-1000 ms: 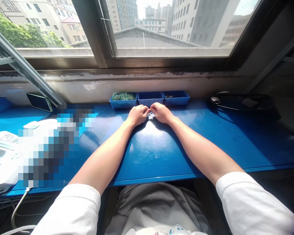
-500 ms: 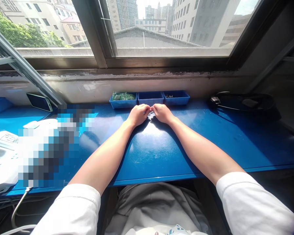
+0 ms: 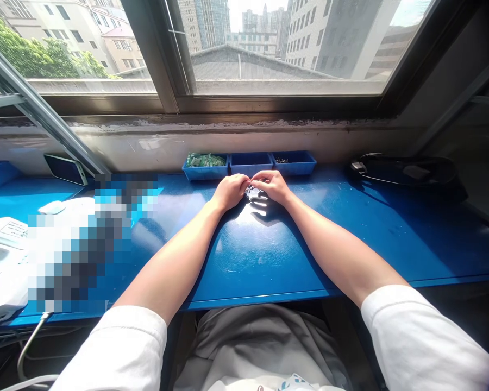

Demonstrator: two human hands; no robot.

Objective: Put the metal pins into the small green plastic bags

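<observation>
My left hand (image 3: 231,191) and my right hand (image 3: 271,184) meet fingertip to fingertip just in front of the blue bins. Each is closed in a pinch, and whatever lies between the fingertips is too small to make out. Beneath them, small dark bits (image 3: 249,190) show against the bright glare on the blue table (image 3: 252,260). Green circuit boards (image 3: 206,160) fill the left bin (image 3: 206,174). The middle bin (image 3: 250,169) shows no contents. A few small metal pieces (image 3: 283,161) lie in the right bin (image 3: 295,169).
A phone (image 3: 66,169) leans near a metal strut (image 3: 61,127) at the left. White items (image 3: 6,244), a blurred-out patch and a cable (image 3: 26,347) are at the front left. A black object (image 3: 407,172) lies at the back right, below the window.
My right hand's fingers have straightened and spread somewhat, with the thumb and index fingertips still together. Its shadow now shows separate fingers. My left hand has barely moved.
</observation>
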